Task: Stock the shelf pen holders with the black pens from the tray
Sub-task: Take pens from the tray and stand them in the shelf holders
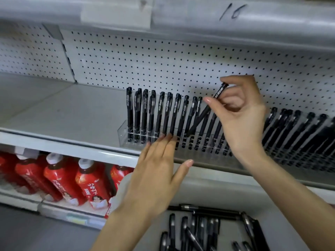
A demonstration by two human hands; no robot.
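Observation:
A clear plastic pen holder [123,132] stands on the grey shelf, with several black pens [159,113] upright in its slots. My right hand [241,120] pinches one black pen [208,107] near its cap, tilted, with its tip down in the holder's middle rows. My left hand [155,171] has straight fingers that touch the holder's front edge. More black pens [297,131] fill a second holder to the right. At the bottom, a grey tray [282,227] holds several loose black pens [192,232].
White pegboard [163,60] backs the shelf. The left part of the grey shelf [54,105] is bare. On the lower shelf at the left lie red drink bottles [61,178] with white caps. An upper shelf rail [199,17] hangs overhead.

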